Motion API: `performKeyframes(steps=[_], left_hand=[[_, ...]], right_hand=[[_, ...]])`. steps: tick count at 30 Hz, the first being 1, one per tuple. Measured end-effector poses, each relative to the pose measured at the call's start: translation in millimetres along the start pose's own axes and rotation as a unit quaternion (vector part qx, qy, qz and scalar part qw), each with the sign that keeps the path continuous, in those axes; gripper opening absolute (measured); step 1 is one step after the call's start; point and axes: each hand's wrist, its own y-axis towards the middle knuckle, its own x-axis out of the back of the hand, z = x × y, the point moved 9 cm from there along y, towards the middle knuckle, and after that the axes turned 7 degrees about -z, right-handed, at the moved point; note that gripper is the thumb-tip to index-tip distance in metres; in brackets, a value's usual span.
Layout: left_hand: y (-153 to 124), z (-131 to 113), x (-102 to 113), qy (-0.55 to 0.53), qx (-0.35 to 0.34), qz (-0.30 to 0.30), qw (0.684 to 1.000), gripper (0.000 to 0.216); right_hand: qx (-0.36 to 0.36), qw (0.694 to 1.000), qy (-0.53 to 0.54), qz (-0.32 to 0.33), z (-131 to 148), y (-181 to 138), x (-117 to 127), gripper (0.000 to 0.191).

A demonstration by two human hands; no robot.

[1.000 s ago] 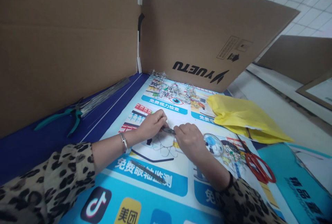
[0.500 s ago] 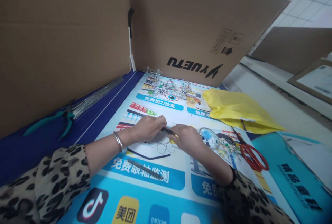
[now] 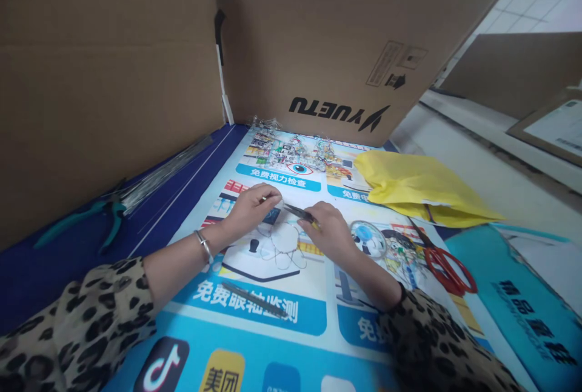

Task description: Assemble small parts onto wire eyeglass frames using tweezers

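Note:
My left hand [image 3: 254,207] is closed, with thumb and forefinger pinched on a thin piece of wire; its tip shows as a pale speck. My right hand [image 3: 330,225] grips small long-nosed pliers [image 3: 302,215] with dark jaws and yellow handles. The jaws point left, close to the left fingertips. Below the hands, thin wire loops [image 3: 287,246] show against the printed poster sheet [image 3: 313,295]; whether they hang or lie on it I cannot tell. A bundle of short dark wires or rods [image 3: 254,300] lies nearer to me.
Teal-handled pliers [image 3: 111,213] and straight wires [image 3: 163,168] lie at left. Tall cardboard [image 3: 309,34] walls the back, with wire pieces [image 3: 291,152] before it. Rightward are a clear round dish [image 3: 367,239], red scissors [image 3: 448,268], a yellow bag [image 3: 418,189] and a teal packet [image 3: 513,295].
The hands have moved slightly apart and up. The pliers' jaws, earlier against the left fingers, now show more plainly with a small gap. The view has shifted a little.

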Motion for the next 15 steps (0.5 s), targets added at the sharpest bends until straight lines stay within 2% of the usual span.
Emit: performKeyframes(steps=[5,10,15], left_hand=[[-2.0,-7.7,-4.0,-0.002,-0.034,0.013,0.999,0.014],[-2.8,-5.5,-8.1,-0.019,-0.023,0.03,0.999,0.014],[-3.1,0.0,-8.0,-0.025,-0.007,0.027,0.999,0.013]], right_hand=[[-0.007,1.0,-0.004,0.013,2.4,-0.5,-0.8,0.018],[-0.018,0.999,-0.016,0.044,1.6,-3.3,-7.0,0.019],[-0.016,0.999,-0.028,0.038,-2.1,-5.0,-9.5,0.02]])
